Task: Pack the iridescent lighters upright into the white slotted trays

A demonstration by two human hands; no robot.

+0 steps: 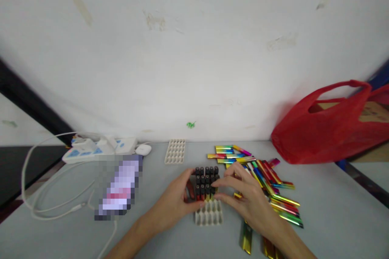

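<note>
In front of me is a pale moulded tray (209, 215) with rows of hollows. Its far part is filled with upright black-topped sticks (207, 179), like slim lighters, with shiny coloured bodies. My left hand (174, 196) curves around the left side of these rows, thumb at the near edge. At the right end of the rows, my right hand (240, 188) pinches one black-topped stick between thumb and fingers. The fingertips partly hide it. Many loose shiny sticks (267, 174) lie in a pile beyond and beside my right hand.
A second pale tray (175, 151) lies near the wall. On the left are a power strip (100, 149), a white charger (143, 149), looping cables (60, 218) and a blurred-out phone (120, 188). A red bag (322, 129) stands at the right.
</note>
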